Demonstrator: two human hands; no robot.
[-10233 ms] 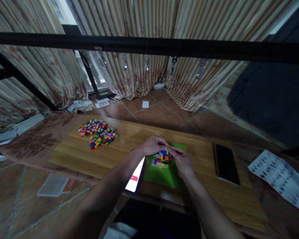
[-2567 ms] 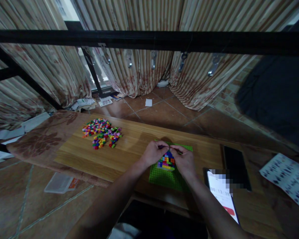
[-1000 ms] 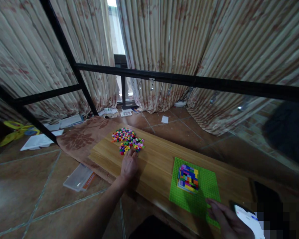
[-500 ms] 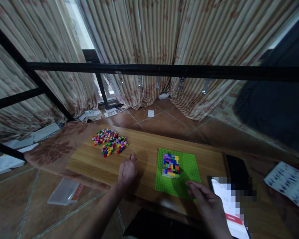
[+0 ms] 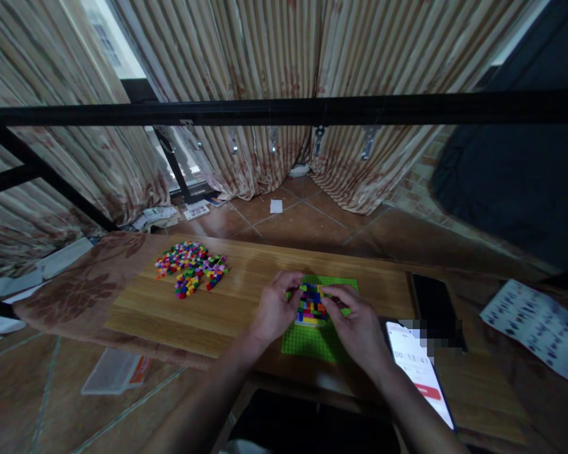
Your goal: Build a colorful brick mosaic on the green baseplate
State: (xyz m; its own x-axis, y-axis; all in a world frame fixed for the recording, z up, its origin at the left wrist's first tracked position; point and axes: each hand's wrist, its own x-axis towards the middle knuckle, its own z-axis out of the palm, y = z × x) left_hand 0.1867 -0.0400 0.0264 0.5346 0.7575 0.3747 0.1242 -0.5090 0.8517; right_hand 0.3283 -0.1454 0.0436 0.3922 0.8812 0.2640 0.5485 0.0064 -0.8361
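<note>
A block of multicoloured toy bricks (image 5: 311, 304) sits on a green studded baseplate (image 5: 307, 340) on the wooden tabletop. My left hand (image 5: 278, 308) is at the block's left side, thumb and fingers bent close together at its edge. From the right, my right hand (image 5: 355, 320) reaches in with its thumb and forefinger pinched at the block's upper right edge. The fingers cover parts of the block, and anything small between the fingertips of either hand is too hidden to make out. Farther left lies a pile of loose toy bricks (image 5: 187, 261) in many colours.
Right of the baseplate lies a phone with a lit timer screen (image 5: 414, 362); a dark flat device (image 5: 433, 306) is behind it. A printed sheet (image 5: 539, 334) lies far right. A clear plastic lid or box (image 5: 111, 372) rests on the floor. A black rail (image 5: 265, 112) crosses beyond the table.
My left hand has moved right from the bare wood to the brick block. My right hand has moved forward to the block's other side. The view has shifted slightly right.
</note>
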